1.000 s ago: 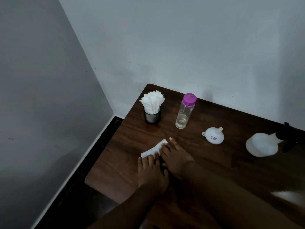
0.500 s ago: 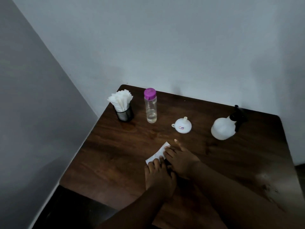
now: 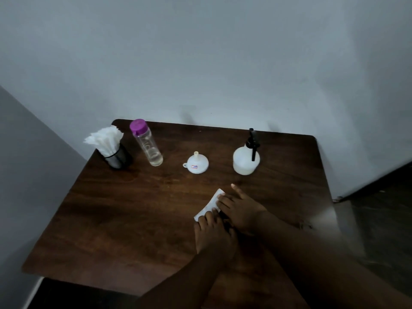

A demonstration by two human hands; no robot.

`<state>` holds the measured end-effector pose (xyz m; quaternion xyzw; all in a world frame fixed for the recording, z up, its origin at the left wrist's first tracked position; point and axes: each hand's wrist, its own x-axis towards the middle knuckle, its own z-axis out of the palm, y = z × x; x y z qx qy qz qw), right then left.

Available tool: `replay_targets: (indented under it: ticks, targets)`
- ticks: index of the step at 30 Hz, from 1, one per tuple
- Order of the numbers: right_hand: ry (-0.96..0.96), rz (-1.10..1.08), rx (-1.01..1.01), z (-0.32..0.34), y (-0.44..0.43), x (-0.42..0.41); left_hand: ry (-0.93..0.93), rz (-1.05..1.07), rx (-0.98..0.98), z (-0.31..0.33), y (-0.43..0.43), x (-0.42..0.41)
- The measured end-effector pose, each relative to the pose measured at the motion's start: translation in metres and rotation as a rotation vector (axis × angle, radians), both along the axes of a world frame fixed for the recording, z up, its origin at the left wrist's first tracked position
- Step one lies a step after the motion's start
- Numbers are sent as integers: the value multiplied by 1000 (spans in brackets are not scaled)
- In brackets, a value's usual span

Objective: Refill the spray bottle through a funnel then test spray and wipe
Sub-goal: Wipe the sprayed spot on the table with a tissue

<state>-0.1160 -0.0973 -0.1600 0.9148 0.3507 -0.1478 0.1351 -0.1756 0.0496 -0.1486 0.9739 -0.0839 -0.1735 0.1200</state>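
A white spray bottle (image 3: 246,160) with a black trigger head stands at the back right of the wooden table (image 3: 124,215). To its left a white funnel (image 3: 197,164) rests mouth down. Farther left stands a clear bottle (image 3: 148,146) with a purple cap and a little liquid at the bottom. A folded white tissue (image 3: 210,204) lies flat near the table's middle. My left hand (image 3: 213,233) presses its near end with flat fingers. My right hand (image 3: 239,207) lies on its far part, index finger stretched out past it.
A black cup (image 3: 116,156) full of white tissues stands at the table's back left corner. Grey walls close in behind and to the left. Dark floor shows to the right of the table and below its front edge.
Both hands stay pressed on the tissue. The camera has swung to the right, so the spray bottle and the table's right edge now come fully into view.
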Motion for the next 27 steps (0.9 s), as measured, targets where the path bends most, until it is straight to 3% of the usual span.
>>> replay_targets:
  ticks: [4,16,27]
  targets:
    - [-10,-47,-9,1,-41,-12,-92,2,-53,-1,-38,-8]
    - [60,-227,-57,-2,-152,-38,-1,-183,-85,-1,-138,-10]
    - [162,-429,-76,14,-192,-82,40,-384,-74,-5,-179,-25]
